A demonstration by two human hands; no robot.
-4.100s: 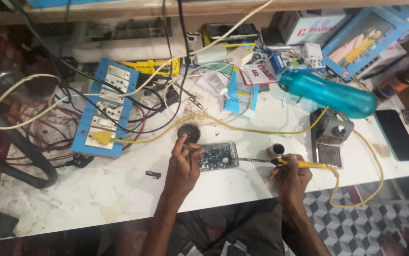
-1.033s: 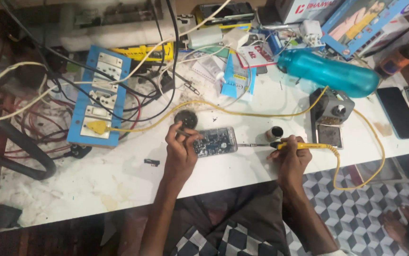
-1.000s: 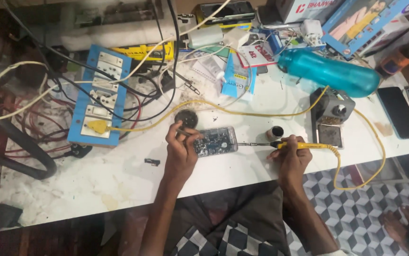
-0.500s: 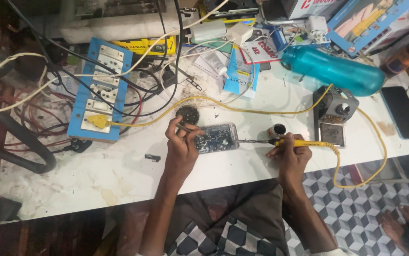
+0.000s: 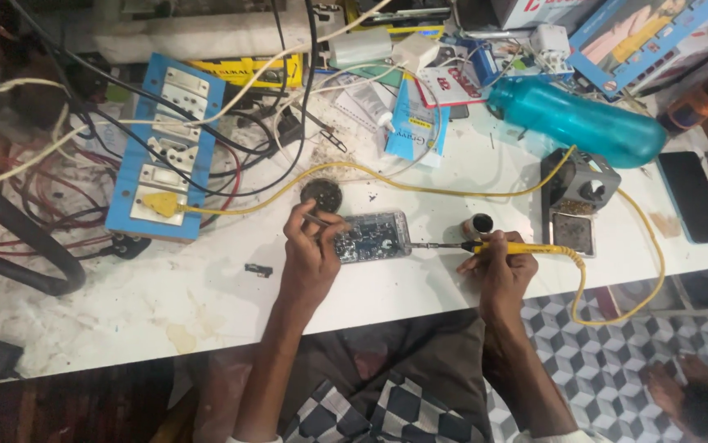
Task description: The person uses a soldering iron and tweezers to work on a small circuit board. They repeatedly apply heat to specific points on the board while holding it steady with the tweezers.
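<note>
On the white tabletop [image 5: 206, 303], just below the round black disc [image 5: 322, 194]: opened phone [image 5: 373, 237], circuit side up. At the phone's left edge, left hand [image 5: 311, 250] curled tight around thin tweezers [image 5: 318, 220], likely steadying a part. To the phone's right, right hand [image 5: 500, 261] closed pen-style on a yellow soldering iron [image 5: 511, 247], tip laid at the phone's right edge for fine control.

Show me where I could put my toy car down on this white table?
Bare room lies along the white table's near edge, below the blue switch board and left of the left hand. A smaller patch sits between the opened phone and the teal plastic bottle. The far side is crowded.
</note>
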